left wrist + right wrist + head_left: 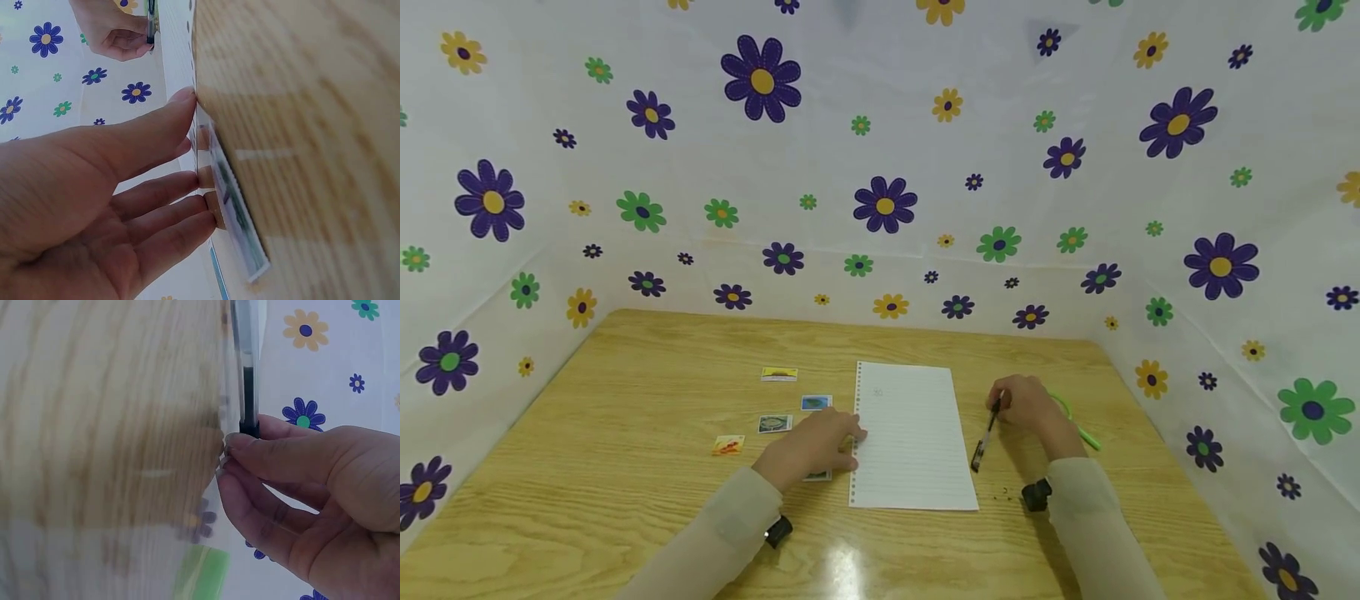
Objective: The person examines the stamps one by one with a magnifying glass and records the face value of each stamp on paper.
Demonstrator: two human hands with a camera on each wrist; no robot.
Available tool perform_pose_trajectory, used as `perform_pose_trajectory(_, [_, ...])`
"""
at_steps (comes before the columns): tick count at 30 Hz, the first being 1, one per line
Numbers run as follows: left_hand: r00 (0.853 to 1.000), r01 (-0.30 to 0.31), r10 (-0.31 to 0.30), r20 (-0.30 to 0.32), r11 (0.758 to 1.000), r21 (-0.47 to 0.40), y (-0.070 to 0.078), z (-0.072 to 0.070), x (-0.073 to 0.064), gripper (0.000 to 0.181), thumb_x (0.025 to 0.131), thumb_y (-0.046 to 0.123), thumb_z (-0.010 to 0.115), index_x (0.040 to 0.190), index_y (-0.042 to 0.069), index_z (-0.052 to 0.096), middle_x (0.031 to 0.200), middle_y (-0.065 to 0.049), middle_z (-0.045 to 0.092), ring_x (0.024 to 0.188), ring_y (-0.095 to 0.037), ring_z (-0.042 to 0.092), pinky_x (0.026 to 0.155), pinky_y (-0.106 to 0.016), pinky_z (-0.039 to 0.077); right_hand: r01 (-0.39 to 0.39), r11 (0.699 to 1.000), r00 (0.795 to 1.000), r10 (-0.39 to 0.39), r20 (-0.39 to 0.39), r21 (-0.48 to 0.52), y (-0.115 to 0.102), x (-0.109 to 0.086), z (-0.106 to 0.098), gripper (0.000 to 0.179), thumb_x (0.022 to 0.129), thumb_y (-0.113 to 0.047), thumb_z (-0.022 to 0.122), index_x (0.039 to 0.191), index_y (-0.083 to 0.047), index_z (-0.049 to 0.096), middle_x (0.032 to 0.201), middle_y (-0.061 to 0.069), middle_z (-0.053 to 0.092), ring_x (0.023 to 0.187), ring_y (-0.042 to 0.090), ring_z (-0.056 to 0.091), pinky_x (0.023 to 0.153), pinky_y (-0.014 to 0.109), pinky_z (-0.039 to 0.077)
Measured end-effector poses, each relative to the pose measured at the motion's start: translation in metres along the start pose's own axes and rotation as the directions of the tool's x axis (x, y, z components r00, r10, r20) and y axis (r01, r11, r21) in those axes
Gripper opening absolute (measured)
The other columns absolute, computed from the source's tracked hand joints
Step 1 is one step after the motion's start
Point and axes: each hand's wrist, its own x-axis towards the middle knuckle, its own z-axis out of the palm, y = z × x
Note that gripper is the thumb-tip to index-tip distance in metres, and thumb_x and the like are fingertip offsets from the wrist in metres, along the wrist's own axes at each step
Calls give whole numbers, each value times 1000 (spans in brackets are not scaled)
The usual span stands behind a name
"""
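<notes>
A sheet of lined paper [913,442] with punched holes along its left side lies on the table, small faint marks near its upper left. My left hand [808,446] rests at that left edge, thumb and fingertips touching it, fingers fairly straight. Partly hidden under this hand is a small stamp-like picture [237,212], seen close up in the left wrist view. To the right of the sheet, my right hand [1026,408] pinches the far end of a pen [985,442] with a clear barrel and black ends. The pen's near end points toward me.
Several more small pictures lie left of the paper: a yellow one [779,374], a blue one [816,402], a grey-green one [775,423] and a red-yellow one [727,445]. A curved green strip [1088,439] lies beside my right wrist. Flowered white sheeting [880,150] encloses the table.
</notes>
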Motion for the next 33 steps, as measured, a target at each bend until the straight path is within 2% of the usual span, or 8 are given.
perform_pose_trajectory(5, [1000,2,-2,10,1000,-5,1,0,0,43,88,19,82,128,6,72,149,-18,59,138,-38,56,112,-49,49,5,999,999,-4,-33,46,5,1,2,18,85,8,72,94,-8,73,88,11,74,82,24,63,74,40,54])
perform_pose_trajectory(10, [1000,11,-11,14,1000,-2,1,0,0,44,87,19,82,128,7,73,149,-18,59,139,-38,55,113,-49,49,71,994,993,-63,-97,82,3,3,2,11,93,1,70,100,-8,70,94,13,75,84,25,67,77,45,57])
perform_pose_trajectory(13, [1000,11,-11,10,1000,-2,0,0,1,44,87,19,83,127,7,73,148,-18,59,139,-38,56,112,-49,49,116,985,988,-101,-116,131,-2,5,0,9,95,-4,69,105,-5,68,91,12,75,79,20,67,71,40,56])
perform_pose_trajectory(16, [1000,12,-12,8,1000,-9,0,0,1,44,87,19,83,127,7,73,148,-18,59,139,-38,55,113,-49,49,127,966,989,-106,-100,224,-9,8,0,11,99,-7,66,108,-1,65,85,11,73,72,15,62,65,31,51])
perform_pose_trajectory(19, [1000,18,-18,8,1000,-13,1,-1,0,45,86,19,83,128,7,73,148,-18,59,139,-38,55,114,-50,48,138,917,990,-123,-64,375,-16,11,1,14,103,-6,60,111,5,60,83,19,71,67,15,57,62,27,49])
perform_pose_trajectory(24, [1000,5,-5,-6,1000,-9,0,0,2,45,86,20,84,127,7,73,146,-17,62,138,-38,55,114,-50,48,128,808,990,-138,-26,575,-29,18,5,21,106,-7,55,115,11,55,91,31,69,69,20,61,66,33,58])
perform_pose_trajectory(29, [1000,-14,14,-17,1000,-8,0,0,4,44,85,19,85,125,6,74,142,-17,65,136,-37,57,112,-49,49,34,767,997,-66,26,641,-41,29,11,25,107,-13,56,119,9,56,96,26,72,77,18,69,77,40,64])
perform_pose_trajectory(33, [1000,-14,13,-14,1000,-9,0,0,4,44,85,19,85,125,6,74,141,-17,66,135,-36,58,110,-49,51,-44,740,997,-7,73,671,-53,37,17,26,105,-13,58,121,7,56,94,17,74,77,16,72,80,40,65])
